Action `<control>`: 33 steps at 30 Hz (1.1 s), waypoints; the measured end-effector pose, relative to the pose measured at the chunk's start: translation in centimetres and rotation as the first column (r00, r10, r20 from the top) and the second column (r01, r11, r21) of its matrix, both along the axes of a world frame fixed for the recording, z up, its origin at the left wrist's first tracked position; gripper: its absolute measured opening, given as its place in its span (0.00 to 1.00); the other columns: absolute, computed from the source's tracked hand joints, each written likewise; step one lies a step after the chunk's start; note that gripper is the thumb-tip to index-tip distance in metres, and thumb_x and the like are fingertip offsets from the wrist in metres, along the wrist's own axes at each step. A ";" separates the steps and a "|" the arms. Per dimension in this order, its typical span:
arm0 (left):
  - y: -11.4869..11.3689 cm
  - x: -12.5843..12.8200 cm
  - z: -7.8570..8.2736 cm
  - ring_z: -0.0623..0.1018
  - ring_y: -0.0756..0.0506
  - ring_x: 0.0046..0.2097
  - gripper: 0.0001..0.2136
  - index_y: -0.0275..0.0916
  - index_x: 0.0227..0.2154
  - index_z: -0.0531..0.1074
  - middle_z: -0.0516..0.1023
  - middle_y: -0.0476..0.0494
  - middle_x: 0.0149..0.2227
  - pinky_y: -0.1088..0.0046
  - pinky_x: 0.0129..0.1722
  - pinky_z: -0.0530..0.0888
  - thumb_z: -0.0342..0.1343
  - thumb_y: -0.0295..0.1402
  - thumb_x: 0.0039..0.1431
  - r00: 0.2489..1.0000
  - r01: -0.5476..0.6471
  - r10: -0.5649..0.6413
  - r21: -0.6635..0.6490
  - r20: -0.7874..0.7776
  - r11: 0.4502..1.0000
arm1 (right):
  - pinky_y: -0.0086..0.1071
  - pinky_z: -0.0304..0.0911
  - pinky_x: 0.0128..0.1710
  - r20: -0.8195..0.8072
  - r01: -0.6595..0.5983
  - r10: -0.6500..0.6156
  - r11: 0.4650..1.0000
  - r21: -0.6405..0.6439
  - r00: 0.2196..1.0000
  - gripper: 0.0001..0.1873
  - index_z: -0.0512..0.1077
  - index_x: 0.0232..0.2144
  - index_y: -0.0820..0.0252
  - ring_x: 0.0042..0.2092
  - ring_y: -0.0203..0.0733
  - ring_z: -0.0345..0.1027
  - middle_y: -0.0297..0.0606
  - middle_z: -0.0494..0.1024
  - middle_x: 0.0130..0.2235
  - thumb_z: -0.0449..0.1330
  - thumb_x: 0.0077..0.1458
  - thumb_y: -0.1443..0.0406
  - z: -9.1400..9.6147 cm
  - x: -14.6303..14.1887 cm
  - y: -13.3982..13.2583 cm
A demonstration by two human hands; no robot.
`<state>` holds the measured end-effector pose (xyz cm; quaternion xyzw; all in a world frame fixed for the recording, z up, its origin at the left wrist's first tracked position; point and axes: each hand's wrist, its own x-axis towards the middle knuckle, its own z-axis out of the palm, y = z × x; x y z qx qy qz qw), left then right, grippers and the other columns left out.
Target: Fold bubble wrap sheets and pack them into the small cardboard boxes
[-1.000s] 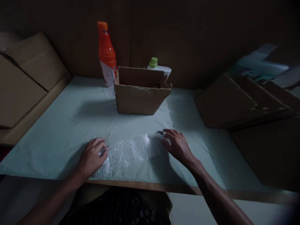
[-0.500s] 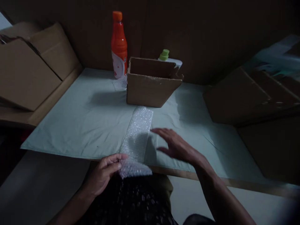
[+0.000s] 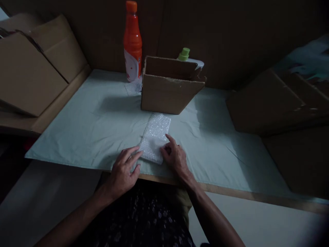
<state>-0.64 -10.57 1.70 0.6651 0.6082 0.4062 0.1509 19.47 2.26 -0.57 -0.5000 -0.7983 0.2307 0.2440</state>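
Observation:
A strip of bubble wrap (image 3: 155, 128) lies on the cloth in front of the small box, its near end folded over on top. My left hand (image 3: 124, 169) rests at the strip's left edge, fingers apart and fingertips touching the fold. At the right edge, my right hand (image 3: 176, 156) has its thumb on the wrap and its fingers curled, the index finger raised a little. The curled fingertips are partly hidden.
A small open cardboard box (image 3: 167, 94) stands mid-table. Behind it are an orange bottle (image 3: 133, 44) and a green-capped white bottle (image 3: 184, 55). Larger cardboard boxes flank the pale green cloth (image 3: 110, 120) at left (image 3: 31, 75) and right (image 3: 267, 103).
The near end of the bubble wrap, held in my left hand before, now lies folded over the strip. Both hands have come in to its edges; my right hand moved down and left.

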 end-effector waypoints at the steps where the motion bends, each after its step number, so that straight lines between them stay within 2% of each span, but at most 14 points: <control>1: 0.1 -0.1 -0.2 0.71 0.38 0.62 0.22 0.42 0.56 0.72 0.73 0.38 0.61 0.55 0.61 0.72 0.52 0.22 0.60 0.992 0.048 -0.043 0.035 -0.122 0.998 | 0.37 0.64 0.40 0.036 -0.007 0.007 1.000 0.021 0.999 0.29 0.66 0.61 0.61 0.33 0.43 0.73 0.36 0.81 0.32 0.59 0.57 0.66 -0.2 0.0 0.1; 4: 1.1 -0.4 -0.8 0.66 0.37 0.66 0.23 0.39 0.57 0.71 0.73 0.39 0.61 0.52 0.63 0.70 0.51 0.19 0.59 0.940 0.140 -0.127 0.020 -0.318 0.990 | 0.38 0.62 0.40 0.101 -0.016 0.006 0.995 0.095 0.995 0.28 0.65 0.61 0.63 0.34 0.44 0.74 0.36 0.81 0.33 0.59 0.59 0.65 -0.2 0.2 -0.2; 8: 3.1 -1.1 -1.3 0.72 0.37 0.59 0.17 0.37 0.50 0.75 0.79 0.38 0.50 0.53 0.57 0.73 0.52 0.20 0.61 0.902 0.159 -0.121 0.058 -0.414 0.986 | 0.39 0.62 0.41 0.083 -0.013 -0.010 0.960 0.280 0.997 0.24 0.65 0.59 0.62 0.39 0.46 0.74 0.43 0.81 0.43 0.59 0.63 0.60 1.5 1.4 -1.7; 10: 3.8 -1.3 -1.3 0.73 0.37 0.57 0.13 0.37 0.45 0.76 0.79 0.38 0.49 0.55 0.55 0.74 0.52 0.20 0.61 0.895 0.181 -0.122 0.099 -0.430 0.978 | 0.41 0.62 0.44 0.088 -0.098 0.072 0.936 0.339 0.993 0.26 0.66 0.59 0.61 0.46 0.49 0.74 0.48 0.79 0.50 0.61 0.63 0.57 2.3 1.7 -2.9; 12: 4.3 -1.4 -1.2 0.75 0.38 0.55 0.12 0.36 0.43 0.76 0.80 0.38 0.48 0.56 0.54 0.74 0.52 0.19 0.60 0.902 0.203 -0.135 0.128 -0.410 0.971 | 0.42 0.63 0.45 0.120 -0.202 0.170 0.913 0.354 0.978 0.26 0.67 0.58 0.62 0.49 0.52 0.73 0.50 0.78 0.52 0.63 0.61 0.57 2.6 1.6 -3.9; 14: 4.4 -1.3 -1.0 0.77 0.40 0.50 0.13 0.37 0.42 0.76 0.81 0.40 0.44 0.57 0.51 0.75 0.51 0.19 0.61 0.916 0.226 -0.169 0.121 -0.364 0.966 | 0.40 0.63 0.42 0.134 -0.258 0.225 0.903 0.343 0.965 0.17 0.71 0.52 0.61 0.43 0.49 0.75 0.45 0.82 0.45 0.62 0.62 0.62 2.2 1.2 -4.7; 16: 4.2 -1.1 -0.7 0.79 0.43 0.43 0.13 0.38 0.42 0.76 0.82 0.43 0.39 0.60 0.46 0.76 0.50 0.20 0.62 0.928 0.249 -0.213 0.083 -0.306 0.965 | 0.38 0.62 0.38 0.112 -0.267 0.245 0.917 0.297 0.963 0.09 0.73 0.46 0.59 0.36 0.44 0.75 0.39 0.83 0.36 0.59 0.63 0.68 1.6 0.9 -5.1; 19: 3.8 -0.9 -0.5 0.80 0.45 0.39 0.13 0.39 0.44 0.76 0.82 0.45 0.37 0.65 0.40 0.77 0.50 0.22 0.64 0.941 0.268 -0.258 0.018 -0.221 0.963 | 0.37 0.63 0.38 0.030 -0.264 0.264 0.945 0.195 0.964 0.09 0.73 0.46 0.59 0.32 0.41 0.75 0.36 0.82 0.34 0.57 0.65 0.69 1.3 1.4 -5.5; 21: 3.7 -0.8 -0.6 0.81 0.46 0.40 0.13 0.39 0.46 0.76 0.83 0.45 0.38 0.67 0.41 0.78 0.49 0.23 0.65 0.953 0.252 -0.248 0.004 -0.174 0.968 | 0.37 0.64 0.39 -0.015 -0.240 0.247 0.953 0.182 0.969 0.10 0.72 0.49 0.59 0.35 0.41 0.75 0.37 0.83 0.37 0.58 0.65 0.67 1.6 2.3 -5.8; 24: 4.0 -0.5 -1.0 0.82 0.45 0.42 0.14 0.37 0.47 0.76 0.84 0.42 0.41 0.68 0.43 0.79 0.48 0.23 0.65 0.974 0.189 -0.187 0.005 -0.128 0.982 | 0.38 0.64 0.41 0.000 -0.197 0.205 0.941 0.273 0.979 0.13 0.71 0.51 0.59 0.41 0.44 0.74 0.42 0.81 0.43 0.60 0.64 0.64 2.3 3.1 -6.4; 29: 4.7 0.0 -2.0 0.82 0.46 0.45 0.14 0.38 0.49 0.75 0.83 0.43 0.44 0.69 0.47 0.80 0.49 0.24 0.65 0.993 0.077 -0.077 -0.004 -0.092 0.997 | 0.42 0.63 0.48 0.170 -0.303 0.257 0.884 0.356 0.951 0.16 0.73 0.52 0.57 0.54 0.51 0.68 0.47 0.76 0.55 0.61 0.62 0.66 1.5 1.7 -6.1; 33: 3.8 -0.2 -1.3 0.79 0.43 0.50 0.14 0.40 0.52 0.74 0.79 0.39 0.49 0.63 0.50 0.79 0.52 0.27 0.65 0.983 -0.008 0.019 0.062 -0.184 0.998 | 0.43 0.61 0.49 0.173 -0.283 0.235 0.890 0.358 0.957 0.12 0.76 0.49 0.56 0.55 0.50 0.69 0.41 0.81 0.51 0.60 0.64 0.67 0.5 0.5 -4.5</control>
